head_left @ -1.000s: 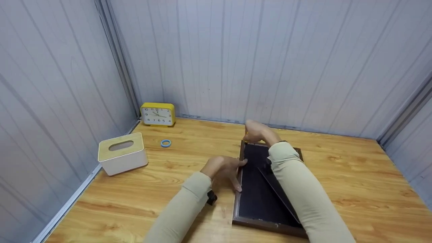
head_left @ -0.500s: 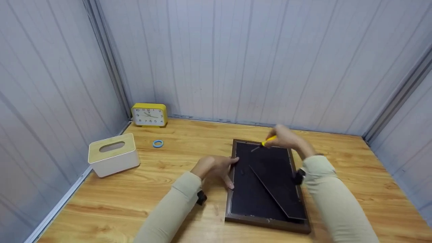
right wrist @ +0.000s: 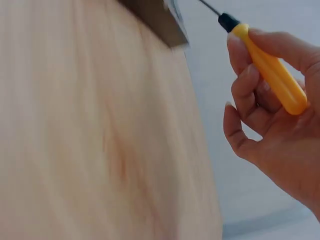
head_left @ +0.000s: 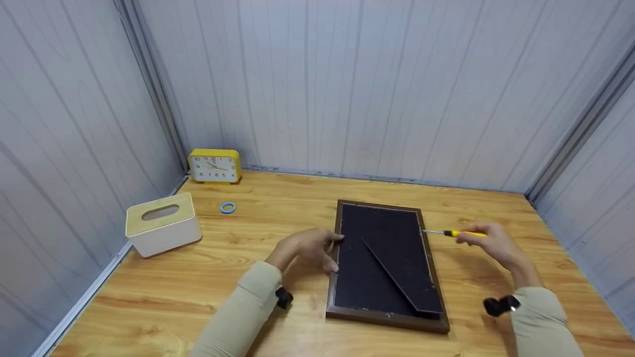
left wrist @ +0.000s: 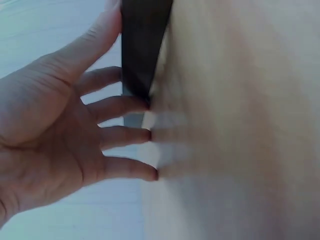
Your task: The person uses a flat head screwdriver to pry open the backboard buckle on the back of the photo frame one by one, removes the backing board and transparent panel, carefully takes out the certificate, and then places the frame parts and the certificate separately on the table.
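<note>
A brown picture frame [head_left: 384, 322] lies back side up on the table, showing its black backing board [head_left: 362, 282] and a slanting easel leg [head_left: 404, 270]. My left hand [head_left: 310, 245] rests at its left edge, the thumb and a fingertip on the rim. In the left wrist view the fingers are fairly straight and spread along the frame's side [left wrist: 142, 45]. My right hand [head_left: 496, 243] grips a yellow-handled screwdriver [right wrist: 275, 72], held nearly level to the right of the frame. Its metal tip reaches the frame's right inner edge.
A yellow alarm clock [head_left: 215, 166] stands at the back left. In front of it are a white tissue box [head_left: 166, 238] with a wooden lid and a blue ring [head_left: 227, 208]. Grey-white panel walls [head_left: 317, 89] close off the wooden table [head_left: 263, 307] behind and at the sides.
My right hand has swung the screwdriver from the frame's top left corner, across the top, to its right edge. The left hand stays at the left rim. The head view has shifted slightly.
</note>
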Motion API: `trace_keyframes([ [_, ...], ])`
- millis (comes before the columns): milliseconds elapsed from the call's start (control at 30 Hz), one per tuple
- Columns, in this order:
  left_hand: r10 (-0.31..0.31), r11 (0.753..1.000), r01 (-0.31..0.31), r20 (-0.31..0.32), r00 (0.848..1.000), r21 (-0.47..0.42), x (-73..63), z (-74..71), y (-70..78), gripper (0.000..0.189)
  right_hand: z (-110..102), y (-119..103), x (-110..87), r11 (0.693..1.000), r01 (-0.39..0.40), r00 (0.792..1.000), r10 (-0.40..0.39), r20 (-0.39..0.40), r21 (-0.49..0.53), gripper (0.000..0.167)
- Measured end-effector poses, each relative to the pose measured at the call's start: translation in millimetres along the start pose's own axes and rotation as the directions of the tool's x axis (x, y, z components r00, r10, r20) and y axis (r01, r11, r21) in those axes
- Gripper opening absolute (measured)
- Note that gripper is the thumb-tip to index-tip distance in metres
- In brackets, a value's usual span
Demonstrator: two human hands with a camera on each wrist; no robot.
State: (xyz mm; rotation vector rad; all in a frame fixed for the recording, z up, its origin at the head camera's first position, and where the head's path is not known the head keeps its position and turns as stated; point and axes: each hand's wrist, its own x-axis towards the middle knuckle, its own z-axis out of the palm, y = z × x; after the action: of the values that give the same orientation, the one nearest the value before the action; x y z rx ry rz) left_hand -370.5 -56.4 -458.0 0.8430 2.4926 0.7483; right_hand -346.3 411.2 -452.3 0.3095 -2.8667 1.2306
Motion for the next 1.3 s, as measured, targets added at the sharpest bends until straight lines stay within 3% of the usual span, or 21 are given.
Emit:
trace_keyframes([
  [100,0.011,0.999,-0.011,-0.016,1.0,-0.048,-2.2,2.1,-4.5,0.091,-9.5,17.0,-17.4,0.999,-0.05,0.999,0.05,-0.012,-0.002,0.044],
  [300,-0.013,0.999,0.013,-0.018,1.0,-0.042,-5.5,3.9,-8.0,0.089,-8.5,37.6,-32.5,0.996,-0.087,0.996,0.088,0.032,-0.031,0.044],
  [500,-0.009,0.999,0.009,-0.001,1.0,-0.045,-5.1,5.3,-6.8,0.089,-7.7,45.8,-37.4,0.996,-0.032,0.992,0.041,0.121,-0.078,0.027],
  [800,-0.013,0.999,0.012,-0.014,1.0,-0.046,-4.2,2.4,-4.3,0.088,-14.3,49.9,-38.8,0.997,0.003,0.983,0.01,0.182,-0.075,0.025],
  [1067,-0.042,0.998,0.042,0.002,0.999,-0.047,-4.5,3.3,-4.8,0.089,-16.4,51.9,-41.9,0.997,0.077,0.955,-0.072,0.287,-0.005,0.022],
  [1300,-0.019,0.998,0.019,0.001,1.0,-0.059,-4.7,3.7,-4.2,0.09,-23.0,52.1,-52.7,0.989,0.131,0.924,-0.147,0.352,0.07,0.018],
])
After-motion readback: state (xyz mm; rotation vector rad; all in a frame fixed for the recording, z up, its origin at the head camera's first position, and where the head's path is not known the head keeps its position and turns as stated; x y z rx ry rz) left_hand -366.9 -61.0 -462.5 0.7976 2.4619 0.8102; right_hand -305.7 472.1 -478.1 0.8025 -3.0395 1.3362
